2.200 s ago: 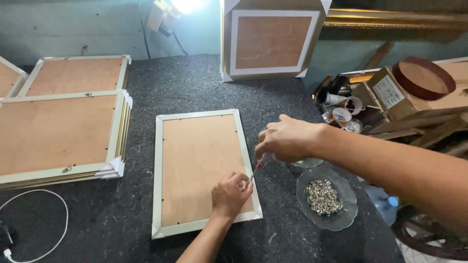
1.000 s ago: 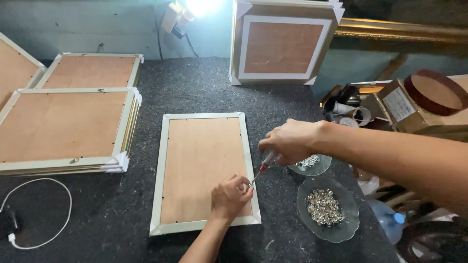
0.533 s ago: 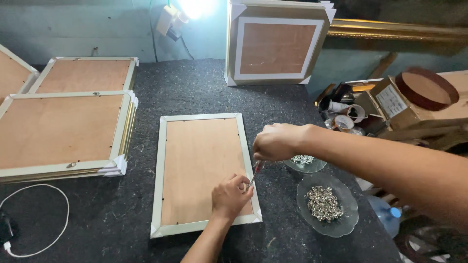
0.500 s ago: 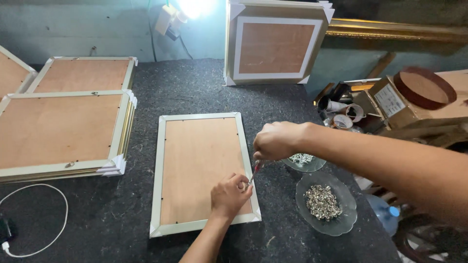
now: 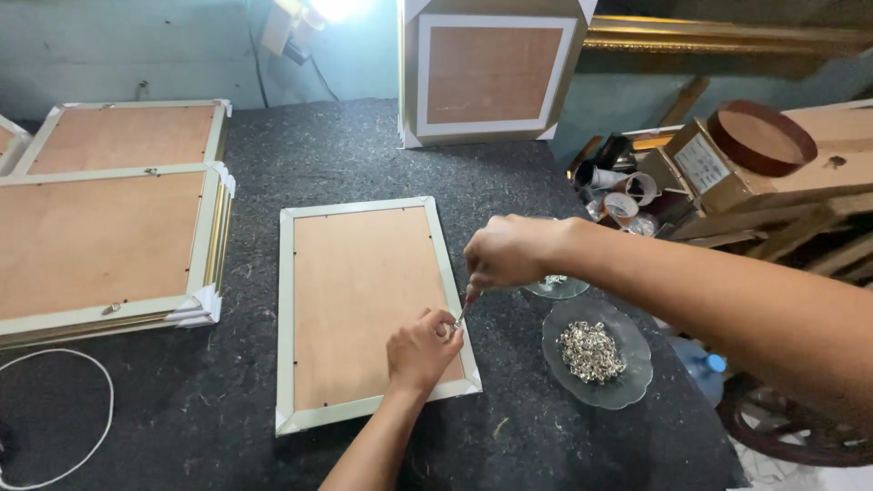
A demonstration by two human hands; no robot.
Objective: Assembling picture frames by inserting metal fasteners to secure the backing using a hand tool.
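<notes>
A pale green picture frame with a brown board back (image 5: 364, 309) is laid face down on the dark grey felt table (image 5: 546, 427), so the back can be reached. The left hand (image 5: 423, 348) is closed, pinching something small at the frame's right edge; it cannot be told what. A thin tool (image 5: 464, 309) is gripped tight in the right hand (image 5: 509, 255), its tip set at that same spot. A clear glass dish of small silver metal bits (image 5: 593, 353) is kept just beside the frame, close to the hands. More frames are stacked at the left (image 5: 100, 245).
</notes>
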